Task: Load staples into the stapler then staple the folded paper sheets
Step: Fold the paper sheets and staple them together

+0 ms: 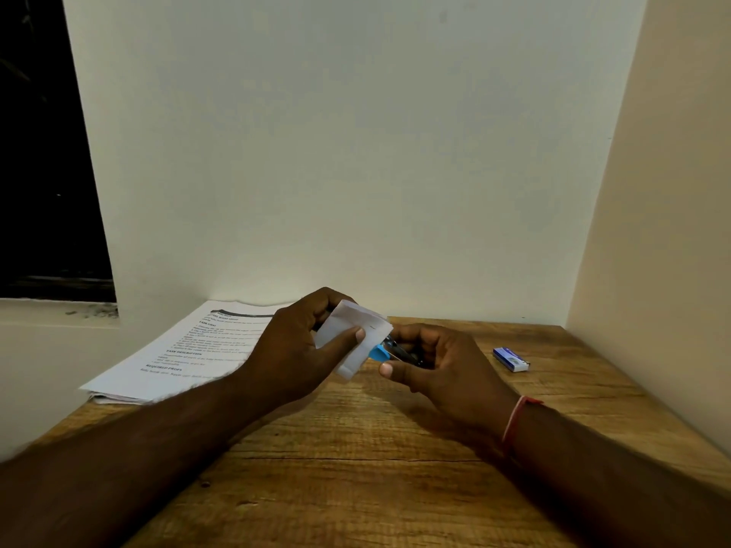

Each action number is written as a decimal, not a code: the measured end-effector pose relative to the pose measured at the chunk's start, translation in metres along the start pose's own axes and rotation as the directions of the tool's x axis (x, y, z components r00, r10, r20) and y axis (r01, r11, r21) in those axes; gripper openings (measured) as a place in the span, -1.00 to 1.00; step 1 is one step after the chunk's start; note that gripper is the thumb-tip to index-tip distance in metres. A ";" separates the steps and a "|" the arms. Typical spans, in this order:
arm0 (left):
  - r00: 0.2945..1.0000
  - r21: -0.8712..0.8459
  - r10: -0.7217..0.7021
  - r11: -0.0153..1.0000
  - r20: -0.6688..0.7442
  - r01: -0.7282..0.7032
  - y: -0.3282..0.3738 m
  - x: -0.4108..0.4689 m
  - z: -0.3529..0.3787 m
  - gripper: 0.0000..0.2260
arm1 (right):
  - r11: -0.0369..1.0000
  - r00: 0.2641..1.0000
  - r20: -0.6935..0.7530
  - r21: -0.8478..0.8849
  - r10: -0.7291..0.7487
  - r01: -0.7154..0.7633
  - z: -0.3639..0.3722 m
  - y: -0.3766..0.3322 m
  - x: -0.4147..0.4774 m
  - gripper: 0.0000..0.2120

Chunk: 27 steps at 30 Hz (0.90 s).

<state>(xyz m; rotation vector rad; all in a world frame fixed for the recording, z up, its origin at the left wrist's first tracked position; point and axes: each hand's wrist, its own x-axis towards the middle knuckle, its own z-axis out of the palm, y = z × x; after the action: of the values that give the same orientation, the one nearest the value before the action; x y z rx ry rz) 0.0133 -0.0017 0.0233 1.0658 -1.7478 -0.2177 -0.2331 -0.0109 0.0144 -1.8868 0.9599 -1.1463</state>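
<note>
My left hand point(300, 346) pinches a small folded white paper point(358, 336) above the wooden table point(356, 448), thumb on its front face. My right hand point(439, 369) grips a small stapler point(389, 352) with a blue end and dark metal body. The stapler's blue tip sits at the paper's right edge, touching or just under it. A thin dark mark shows near the paper's upper right edge. Most of the stapler is hidden inside my right fingers.
A blue and white staple box point(511, 359) lies on the table to the right of my hands. A stack of printed sheets point(186, 350) rests at the table's left rear corner, overhanging a ledge. Walls close in behind and on the right.
</note>
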 end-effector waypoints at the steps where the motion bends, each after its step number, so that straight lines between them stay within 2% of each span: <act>1: 1.000 0.009 0.003 1.000 0.018 -0.003 0.000 0.000 0.000 -0.77 | 1.000 1.000 -0.001 0.002 0.001 -0.001 0.000 0.000 0.000 -0.64; 5: 0.997 0.042 0.002 0.999 0.080 -0.006 0.001 -0.001 0.001 -0.79 | 1.000 1.000 -0.017 0.016 -0.004 0.004 0.000 0.000 0.001 -0.68; 9: 0.994 -0.051 0.008 0.999 0.113 -0.003 0.002 -0.003 0.001 -0.86 | 1.000 0.999 -0.027 0.004 -0.017 0.017 0.001 0.001 0.000 -0.66; 13: 0.993 -0.040 -0.017 0.999 0.116 0.022 -0.002 -0.002 0.003 -0.84 | 0.999 0.999 -0.010 -0.034 -0.042 0.041 -0.001 -0.003 -0.002 -0.67; 21: 0.990 -0.038 -0.052 0.998 0.130 0.057 -0.003 -0.001 0.002 -0.83 | 1.000 0.999 -0.027 0.000 -0.031 0.031 0.000 -0.007 -0.002 -0.63; 27: 0.989 -0.042 -0.051 0.997 0.140 0.057 -0.003 -0.001 0.002 -0.83 | 1.000 0.999 -0.034 0.020 0.006 -0.006 -0.001 -0.009 -0.001 -0.68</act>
<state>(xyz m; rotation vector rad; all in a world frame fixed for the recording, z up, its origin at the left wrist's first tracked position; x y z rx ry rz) 0.0131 -0.0033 0.0196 1.0874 -1.8304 -0.3719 -0.2326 -0.0065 0.0222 -1.8527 0.9682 -1.1834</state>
